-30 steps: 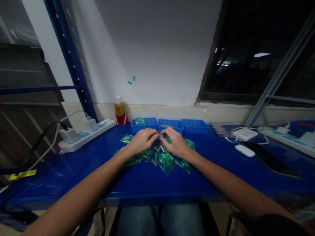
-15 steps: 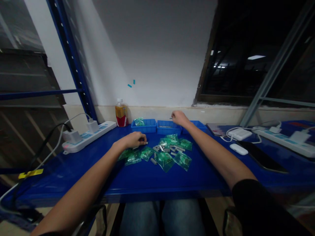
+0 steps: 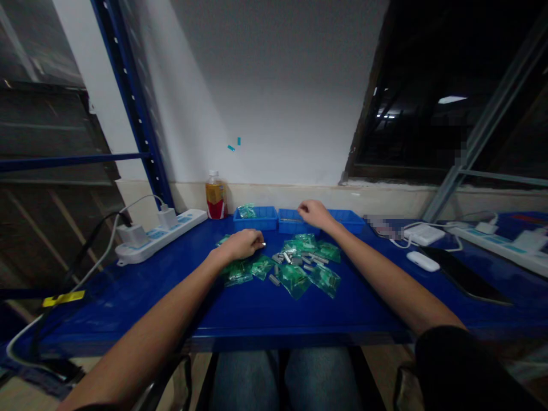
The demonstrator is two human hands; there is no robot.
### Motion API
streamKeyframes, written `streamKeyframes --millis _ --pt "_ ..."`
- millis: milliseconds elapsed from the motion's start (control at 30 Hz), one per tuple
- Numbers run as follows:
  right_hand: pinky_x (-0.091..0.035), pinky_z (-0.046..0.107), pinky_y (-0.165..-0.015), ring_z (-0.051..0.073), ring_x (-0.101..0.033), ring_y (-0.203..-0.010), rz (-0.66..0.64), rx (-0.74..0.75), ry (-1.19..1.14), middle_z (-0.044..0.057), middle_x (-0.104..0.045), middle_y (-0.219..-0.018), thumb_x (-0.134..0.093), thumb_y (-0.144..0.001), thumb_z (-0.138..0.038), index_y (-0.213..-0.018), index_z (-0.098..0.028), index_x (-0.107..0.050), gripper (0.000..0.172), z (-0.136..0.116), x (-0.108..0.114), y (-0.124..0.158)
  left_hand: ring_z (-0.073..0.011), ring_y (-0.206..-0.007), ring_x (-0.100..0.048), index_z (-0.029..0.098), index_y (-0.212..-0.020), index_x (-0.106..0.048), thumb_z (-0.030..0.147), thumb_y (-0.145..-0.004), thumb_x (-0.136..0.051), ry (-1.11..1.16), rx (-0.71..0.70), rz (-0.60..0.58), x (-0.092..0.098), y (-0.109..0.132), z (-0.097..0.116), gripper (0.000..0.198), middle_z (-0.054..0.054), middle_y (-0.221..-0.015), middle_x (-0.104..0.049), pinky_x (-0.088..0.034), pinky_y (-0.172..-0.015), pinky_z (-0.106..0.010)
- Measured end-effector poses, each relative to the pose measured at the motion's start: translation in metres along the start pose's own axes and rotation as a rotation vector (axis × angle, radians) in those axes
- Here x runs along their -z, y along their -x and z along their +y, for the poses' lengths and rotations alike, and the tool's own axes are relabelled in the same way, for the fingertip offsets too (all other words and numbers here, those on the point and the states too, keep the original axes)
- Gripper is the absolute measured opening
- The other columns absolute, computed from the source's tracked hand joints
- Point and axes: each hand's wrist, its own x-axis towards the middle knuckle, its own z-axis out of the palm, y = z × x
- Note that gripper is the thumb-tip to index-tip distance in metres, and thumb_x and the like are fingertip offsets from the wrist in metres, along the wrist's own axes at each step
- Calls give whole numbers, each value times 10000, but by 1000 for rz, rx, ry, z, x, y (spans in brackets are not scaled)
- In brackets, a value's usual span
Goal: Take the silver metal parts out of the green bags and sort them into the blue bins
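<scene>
My left hand [image 3: 242, 244] is closed in a pinch on a small grey metal cylinder, just above the left side of a pile of green plastic bags [image 3: 295, 268]. Several loose grey cylinders [image 3: 295, 260] lie among the bags. My right hand [image 3: 314, 213] hovers curled over the middle blue tray [image 3: 291, 221], between it and the right blue tray [image 3: 351, 220]; I cannot make out anything in its fingers. The left blue tray [image 3: 257, 218] holds a green bag.
A drink bottle [image 3: 215, 195] stands by the wall left of the trays. A white power strip [image 3: 160, 234] with chargers lies at the left. At the right are a white charger [image 3: 422, 233], a white mouse-like device [image 3: 422, 261], a dark phone [image 3: 466, 274] and another power strip [image 3: 505, 242].
My hands were together over the pile holding a cylinder. The right hand went back to the trays and has now dropped slightly; the left stays near the pile with its cylinder.
</scene>
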Motion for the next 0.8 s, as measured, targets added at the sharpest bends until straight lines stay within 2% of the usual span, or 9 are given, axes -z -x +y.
streamKeyframes --millis 100,167,200,333,400,500,633,700,800 --pt "-414 247 -781 174 -595 -871 141 169 -95 76 -669 -922 -439 -892 -262 -959 -154 -644 242 -16 -7 30 -188 -850 -608 166 -936 -624 265 -887 -431 60 -55 76 -2 -2 4 222 -78 -949 -663 -437 -754 -261" --pt "-407 277 -832 192 -584 -918 225 226 -129 83 -662 -942 -438 -886 -231 -965 -157 -640 229 -12 -11 43 -191 -884 -607 164 -971 -607 250 -901 -409 93 -103 133 -2 -2 10 228 -79 -975 -661 -434 -779 -268" --pt "-405 288 -847 199 -582 -932 262 202 -146 88 -662 -955 -430 -881 -207 -961 -155 -642 232 -5 -11 47 -191 -880 -608 164 -1002 -590 253 -903 -409 110 -119 160 -1 -2 14 224 -78 -971 -659 -434 -769 -270" --pt "-423 310 -819 215 -594 -890 448 -45 -209 101 -669 -925 -405 -853 -152 -907 -134 -651 252 35 -3 50 -182 -782 -611 174 -1093 -500 293 -927 -378 199 -131 221 2 0 30 237 -50 -832 -643 -423 -669 -258" --pt "-433 309 -772 209 -596 -817 501 -70 -234 92 -666 -870 -432 -847 -175 -896 -134 -647 225 40 3 52 -175 -730 -602 180 -1064 -486 301 -936 -359 229 -133 221 2 1 37 217 -31 -763 -622 -409 -639 -252" --pt "-434 302 -749 189 -582 -764 483 85 -290 69 -640 -810 -488 -845 -221 -934 -139 -629 186 18 4 60 -164 -693 -577 188 -972 -484 302 -933 -366 231 -151 249 0 0 44 169 -19 -752 -600 -390 -626 -249" --pt "-427 332 -818 208 -554 -897 337 372 -316 74 -619 -925 -576 -817 -260 -1040 -163 -578 243 -38 -7 71 -157 -701 -558 185 -897 -458 304 -930 -368 273 -141 334 -2 -1 46 153 -20 -767 -572 -384 -639 -248" --pt "-435 330 -808 207 -546 -904 280 417 -319 79 -609 -947 -581 -821 -249 -1048 -164 -558 244 -58 -15 76 -151 -694 -550 184 -922 -443 307 -937 -351 318 -133 374 -3 -1 46 154 -15 -764 -556 -385 -645 -247" --pt "-443 323 -775 204 -546 -869 273 415 -309 84 -604 -912 -533 -854 -206 -1006 -156 -551 161 -71 -22 81 -142 -656 -536 180 -979 -428 305 -945 -328 370 -122 383 -4 0 45 164 1 -732 -535 -380 -630 -244"
